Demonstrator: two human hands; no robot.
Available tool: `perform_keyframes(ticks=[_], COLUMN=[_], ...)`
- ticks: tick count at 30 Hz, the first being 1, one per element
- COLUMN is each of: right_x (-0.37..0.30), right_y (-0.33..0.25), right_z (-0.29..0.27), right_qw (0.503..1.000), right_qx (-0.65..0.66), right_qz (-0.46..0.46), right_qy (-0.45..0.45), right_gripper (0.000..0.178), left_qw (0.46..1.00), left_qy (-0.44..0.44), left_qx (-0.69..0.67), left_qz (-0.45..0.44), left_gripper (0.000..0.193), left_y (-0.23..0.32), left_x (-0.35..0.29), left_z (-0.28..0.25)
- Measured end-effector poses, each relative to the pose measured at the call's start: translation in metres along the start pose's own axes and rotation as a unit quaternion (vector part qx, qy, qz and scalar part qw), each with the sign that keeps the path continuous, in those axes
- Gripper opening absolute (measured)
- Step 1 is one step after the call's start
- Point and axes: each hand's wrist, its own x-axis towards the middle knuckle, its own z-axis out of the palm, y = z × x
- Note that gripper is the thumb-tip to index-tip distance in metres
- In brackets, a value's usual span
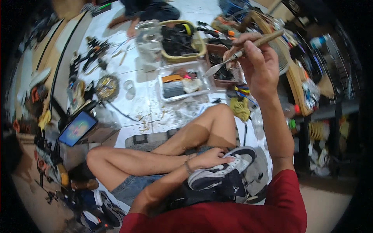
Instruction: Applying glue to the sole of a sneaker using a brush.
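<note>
My right hand (261, 64) is raised at the right, fingers closed round a slim wooden-handled tool (268, 38). Its narrow, leaf-shaped greyish tip points down and left, above the edge of a clear plastic tray (160, 86). Down in my lap, my left hand (211, 158) grips a dark sneaker (210, 178) with white laces and a pale sole. The sneaker lies tilted on its side, and the hand covers part of it. The tool and the sneaker are well apart.
Beyond my crossed legs stand a yellow basin (204, 48) of dark pieces and a reddish-brown basket (229, 82). A lit screen (78, 128) leans at the left; more shoes (110, 209) lie below it. Bottles and a wire rack (342, 66) line the right. Another person's legs (155, 9) show at the far side.
</note>
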Motion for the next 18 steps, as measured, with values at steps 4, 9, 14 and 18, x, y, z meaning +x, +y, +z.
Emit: perform_keyframes(ticks=[4,9,14,18], right_x=[-0.075,-0.191,-0.273,-0.295], right_y=[-0.032,-0.028,-0.014,-0.005], right_z=[-0.052,-0.075,-0.061,-0.051], right_qw=[0.997,0.983,0.944,0.924], right_qx=[-0.036,-0.078,-0.148,-0.15], right_qz=[0.022,0.114,0.24,0.285], right_qy=[0.065,0.124,0.175,0.208], right_gripper=[0.017,0.021,0.011,0.011], left_qw=[0.999,0.996,0.994,0.998], left_qy=[0.001,-0.037,0.015,0.05], left_qx=[-0.039,-0.07,-0.108,0.018], left_qz=[0.012,-0.045,-0.023,-0.019], left_gripper=[0.057,0.053,0.052,0.048], left_y=[-0.002,-0.005,0.02,0.014], left_x=[-0.003,0.003,0.007,0.007], left_z=[0.011,0.013,0.025,0.028])
